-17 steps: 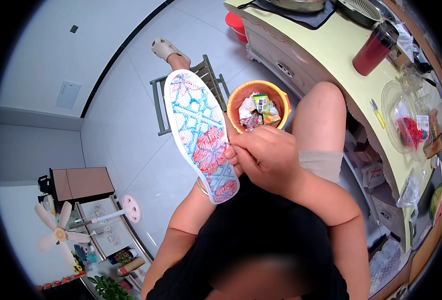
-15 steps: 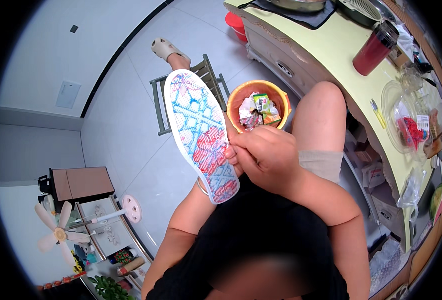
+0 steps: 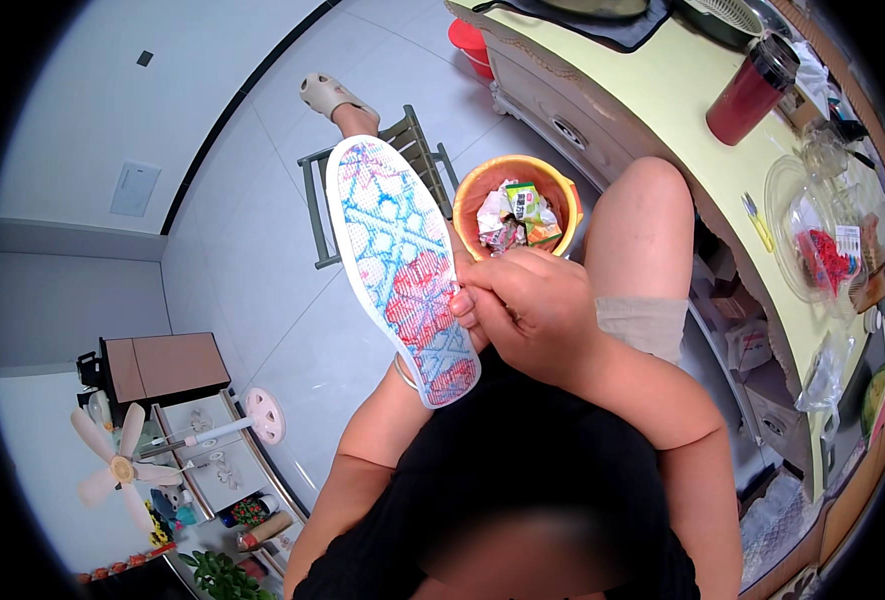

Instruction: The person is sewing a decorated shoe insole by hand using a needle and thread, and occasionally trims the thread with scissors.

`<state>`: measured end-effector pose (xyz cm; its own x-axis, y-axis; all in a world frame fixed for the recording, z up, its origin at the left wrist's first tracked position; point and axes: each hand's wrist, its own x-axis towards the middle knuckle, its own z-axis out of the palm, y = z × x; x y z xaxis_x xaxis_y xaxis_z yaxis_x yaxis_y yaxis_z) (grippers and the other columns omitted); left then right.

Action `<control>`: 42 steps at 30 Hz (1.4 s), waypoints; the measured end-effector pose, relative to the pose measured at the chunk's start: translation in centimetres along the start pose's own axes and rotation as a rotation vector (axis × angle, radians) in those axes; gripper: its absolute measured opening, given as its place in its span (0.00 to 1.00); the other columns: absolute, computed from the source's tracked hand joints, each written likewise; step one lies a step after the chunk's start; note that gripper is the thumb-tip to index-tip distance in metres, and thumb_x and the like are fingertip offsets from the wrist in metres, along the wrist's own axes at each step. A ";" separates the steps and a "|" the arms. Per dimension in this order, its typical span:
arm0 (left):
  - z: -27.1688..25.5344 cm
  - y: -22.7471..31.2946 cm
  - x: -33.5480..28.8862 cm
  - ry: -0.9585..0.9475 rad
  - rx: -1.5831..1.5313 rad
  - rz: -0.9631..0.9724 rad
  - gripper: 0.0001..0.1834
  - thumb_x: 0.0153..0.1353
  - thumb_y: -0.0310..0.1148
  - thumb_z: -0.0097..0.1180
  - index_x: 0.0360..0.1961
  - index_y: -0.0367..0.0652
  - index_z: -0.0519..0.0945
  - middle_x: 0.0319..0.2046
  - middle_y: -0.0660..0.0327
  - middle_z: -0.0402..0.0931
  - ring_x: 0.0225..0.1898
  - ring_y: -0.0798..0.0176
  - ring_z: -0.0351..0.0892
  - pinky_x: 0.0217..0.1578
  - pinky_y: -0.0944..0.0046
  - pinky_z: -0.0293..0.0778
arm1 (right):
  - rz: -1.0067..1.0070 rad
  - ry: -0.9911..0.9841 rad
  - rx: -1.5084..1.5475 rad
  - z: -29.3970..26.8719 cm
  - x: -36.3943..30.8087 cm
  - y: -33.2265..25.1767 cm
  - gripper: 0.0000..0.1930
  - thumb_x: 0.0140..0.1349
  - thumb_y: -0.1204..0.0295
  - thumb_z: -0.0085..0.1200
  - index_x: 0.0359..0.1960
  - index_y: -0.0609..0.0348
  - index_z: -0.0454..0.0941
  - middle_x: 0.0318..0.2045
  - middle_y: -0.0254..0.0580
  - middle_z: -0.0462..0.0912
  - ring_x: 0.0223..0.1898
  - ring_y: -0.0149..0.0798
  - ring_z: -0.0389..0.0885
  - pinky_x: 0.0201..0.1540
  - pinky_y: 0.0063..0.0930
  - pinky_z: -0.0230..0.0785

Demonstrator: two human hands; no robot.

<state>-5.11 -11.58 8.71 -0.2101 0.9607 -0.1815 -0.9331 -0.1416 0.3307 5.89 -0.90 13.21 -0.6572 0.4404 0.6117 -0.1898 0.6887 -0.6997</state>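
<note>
An embroidered shoe insole (image 3: 392,255), white-edged with a blue lattice and red flower pattern, is held upright before me. My left hand (image 3: 460,258) supports it from behind; most of that hand is hidden by the insole, with a bit of skin showing past its right edge. A bangle (image 3: 403,372) circles my left wrist. My right hand (image 3: 532,305) is closed in a pinch against the insole's right edge, near the red flower. Whatever lies between those fingertips is too small to make out.
A yellow bin (image 3: 512,165) with wrappers stands beyond my hands, beside a folding stool (image 3: 412,150). On the right, a pale yellow counter (image 3: 682,130) bears a dark red flask (image 3: 752,95), a clear plastic tray (image 3: 790,230) and yellow-handled snips (image 3: 760,225). A fan (image 3: 120,468) is at left.
Hands and insole stay almost in the same place. The view has shifted very slightly; nothing was taken up or let go.
</note>
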 end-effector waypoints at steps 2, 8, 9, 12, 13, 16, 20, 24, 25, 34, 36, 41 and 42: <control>-0.1 -0.1 0.1 -0.010 0.015 0.011 0.05 0.58 0.28 0.52 0.27 0.41 0.71 0.17 0.67 0.68 0.17 0.73 0.64 0.20 0.75 0.64 | 0.005 0.002 -0.002 0.0 0.0 0.0 0.06 0.50 0.82 0.55 0.30 0.61 0.79 0.20 0.40 0.79 0.22 0.42 0.80 0.27 0.30 0.72; 1.0 0.0 -0.7 0.095 0.109 -0.014 0.05 0.55 0.25 0.56 0.32 0.38 0.73 0.24 0.63 0.73 0.23 0.70 0.71 0.28 0.73 0.70 | 0.044 0.045 0.058 0.3 -0.4 0.5 0.06 0.49 0.80 0.57 0.30 0.60 0.79 0.22 0.42 0.79 0.24 0.42 0.79 0.28 0.30 0.72; 1.3 0.1 -0.8 0.105 0.129 -0.003 0.05 0.56 0.25 0.56 0.33 0.37 0.74 0.26 0.61 0.75 0.25 0.68 0.73 0.31 0.71 0.72 | 0.048 0.056 0.087 0.5 -0.5 1.0 0.05 0.49 0.79 0.58 0.29 0.60 0.78 0.21 0.41 0.79 0.23 0.40 0.79 0.27 0.29 0.71; 1.5 0.5 -0.9 0.034 0.190 0.067 0.07 0.57 0.23 0.55 0.37 0.35 0.75 0.33 0.55 0.79 0.34 0.63 0.79 0.41 0.66 0.76 | 0.324 0.005 0.373 0.2 -0.8 1.3 0.05 0.50 0.79 0.59 0.30 0.62 0.77 0.23 0.39 0.81 0.26 0.33 0.80 0.29 0.27 0.72; 1.8 0.5 -0.9 0.092 0.269 0.105 0.07 0.57 0.23 0.55 0.36 0.34 0.75 0.33 0.53 0.79 0.34 0.63 0.80 0.41 0.66 0.77 | 0.462 -0.031 0.496 -0.2 -0.9 1.4 0.05 0.52 0.79 0.59 0.30 0.62 0.78 0.24 0.38 0.82 0.27 0.30 0.81 0.31 0.27 0.72; 3.3 0.0 -1.2 0.269 0.499 0.204 0.06 0.56 0.23 0.56 0.33 0.33 0.74 0.34 0.50 0.80 0.34 0.63 0.81 0.41 0.64 0.78 | 0.720 0.026 0.727 -0.7 -2.1 2.9 0.13 0.55 0.78 0.60 0.42 0.63 0.77 0.37 0.38 0.83 0.39 0.30 0.80 0.43 0.27 0.73; 3.7 0.0 -1.5 0.258 0.504 0.175 0.06 0.57 0.20 0.56 0.36 0.30 0.74 0.36 0.51 0.80 0.37 0.66 0.81 0.42 0.69 0.77 | 0.884 0.039 0.912 -0.1 -3.8 5.1 0.20 0.53 0.76 0.63 0.48 0.63 0.74 0.43 0.39 0.81 0.43 0.32 0.79 0.45 0.27 0.73; 3.7 0.0 -1.4 0.249 0.548 0.166 0.06 0.57 0.20 0.56 0.35 0.31 0.74 0.34 0.52 0.80 0.35 0.67 0.81 0.40 0.71 0.77 | 0.874 0.025 0.882 0.0 -3.8 4.9 0.21 0.51 0.76 0.64 0.48 0.62 0.73 0.43 0.38 0.80 0.42 0.32 0.79 0.45 0.27 0.73; 3.7 0.0 -1.4 0.249 0.555 0.168 0.06 0.57 0.20 0.56 0.35 0.31 0.74 0.34 0.52 0.80 0.35 0.68 0.81 0.40 0.71 0.77 | 0.869 0.019 0.898 0.0 -3.8 4.8 0.22 0.51 0.76 0.65 0.48 0.61 0.73 0.43 0.38 0.80 0.42 0.32 0.79 0.45 0.27 0.74; 3.6 0.0 -1.4 0.274 0.591 0.188 0.07 0.57 0.19 0.55 0.37 0.31 0.74 0.34 0.53 0.80 0.33 0.69 0.80 0.38 0.72 0.77 | 0.827 0.089 0.981 0.8 -3.3 4.3 0.19 0.54 0.78 0.61 0.48 0.62 0.73 0.42 0.37 0.79 0.43 0.31 0.78 0.45 0.27 0.74; 3.7 -0.1 -1.4 0.298 0.605 0.203 0.08 0.57 0.18 0.55 0.38 0.30 0.73 0.34 0.53 0.80 0.33 0.68 0.81 0.38 0.73 0.77 | 0.869 0.183 0.962 0.6 -2.8 4.1 0.17 0.56 0.78 0.60 0.47 0.62 0.73 0.41 0.37 0.79 0.43 0.30 0.77 0.45 0.27 0.74; 3.9 -0.1 -1.5 0.315 0.798 0.335 0.09 0.58 0.17 0.53 0.41 0.27 0.73 0.34 0.52 0.80 0.33 0.68 0.81 0.38 0.72 0.78 | 0.407 0.509 0.418 -1.6 -2.2 5.4 0.10 0.58 0.76 0.57 0.42 0.62 0.77 0.37 0.39 0.79 0.41 0.34 0.77 0.45 0.28 0.71; 3.9 -0.2 -1.4 0.309 0.799 0.359 0.09 0.58 0.16 0.53 0.41 0.27 0.73 0.34 0.53 0.80 0.33 0.69 0.81 0.38 0.73 0.78 | 0.243 0.386 0.231 -2.0 -2.0 4.8 0.10 0.54 0.78 0.59 0.39 0.61 0.78 0.35 0.38 0.79 0.40 0.35 0.76 0.44 0.28 0.70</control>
<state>-3.47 -12.01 12.47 -0.6231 0.7685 -0.1453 -0.3426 -0.1012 0.9340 7.74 2.70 9.40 -0.3931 0.7829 0.4822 -0.2498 0.4137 -0.8755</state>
